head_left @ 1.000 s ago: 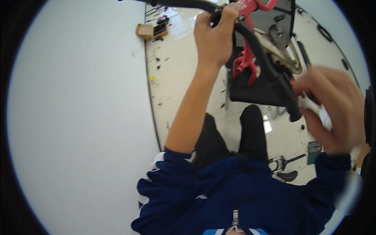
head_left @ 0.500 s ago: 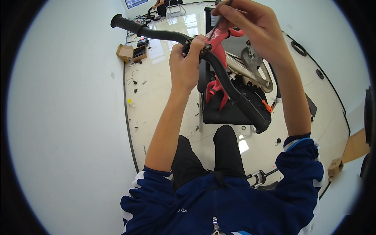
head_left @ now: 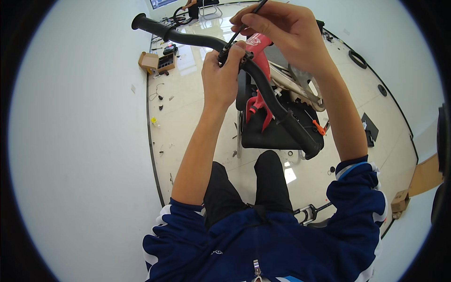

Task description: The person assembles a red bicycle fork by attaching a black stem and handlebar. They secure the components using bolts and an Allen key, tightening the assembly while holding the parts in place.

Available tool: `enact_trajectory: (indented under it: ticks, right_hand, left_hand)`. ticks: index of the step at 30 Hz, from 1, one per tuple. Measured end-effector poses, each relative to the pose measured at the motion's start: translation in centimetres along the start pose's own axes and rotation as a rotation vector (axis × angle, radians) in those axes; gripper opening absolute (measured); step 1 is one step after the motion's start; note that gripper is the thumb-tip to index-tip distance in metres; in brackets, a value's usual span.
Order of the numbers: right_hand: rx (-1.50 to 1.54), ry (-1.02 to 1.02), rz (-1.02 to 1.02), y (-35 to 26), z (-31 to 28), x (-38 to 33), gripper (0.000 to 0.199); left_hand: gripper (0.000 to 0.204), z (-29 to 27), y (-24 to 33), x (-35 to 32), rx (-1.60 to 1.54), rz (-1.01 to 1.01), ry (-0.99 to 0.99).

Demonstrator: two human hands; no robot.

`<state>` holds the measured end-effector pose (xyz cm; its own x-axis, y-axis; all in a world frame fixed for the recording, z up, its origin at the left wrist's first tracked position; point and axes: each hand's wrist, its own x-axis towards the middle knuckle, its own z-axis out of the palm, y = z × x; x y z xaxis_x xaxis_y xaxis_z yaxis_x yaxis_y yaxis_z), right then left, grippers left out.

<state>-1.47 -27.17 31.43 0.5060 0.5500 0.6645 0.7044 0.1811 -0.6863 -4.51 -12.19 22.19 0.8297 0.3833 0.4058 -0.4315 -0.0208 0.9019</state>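
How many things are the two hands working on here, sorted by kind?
Hands: 2, left hand and right hand
Black handlebar: 1, gripped by the left hand
Thin black tool: 1, pinched by the right hand
Red bike frame: 1
Total: 5

Cardboard box (head_left: 156,62) by the wall — black tyre (head_left: 357,58) on floor

The handlebar (head_left: 244,66) runs from eleven o'clock down to four o'clock, above the bike frame (head_left: 263,89) and the chair (head_left: 277,131) beneath it. The left hand (head_left: 223,77) grips its middle; the right hand (head_left: 282,35) sits just above — at twelve o'clock. A cardboard box (head_left: 155,62) lies at ten o'clock on the floor (head_left: 197,122).
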Motion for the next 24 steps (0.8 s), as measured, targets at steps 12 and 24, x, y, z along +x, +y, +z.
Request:
enact_trajectory:
  ticks: [12,24]
  right_hand:
    - [-0.567,0.296,-0.803,3.7,-0.9,2.0,0.012]
    - [0.057,0.094,-0.18,-0.7,1.7,-1.5,0.012]
  left_hand:
    - [0.044,0.6,0.4,-0.2,-0.001,0.026,0.015]
    - [0.042,0.4,0.8,-0.1,0.033,-0.01,-0.017]
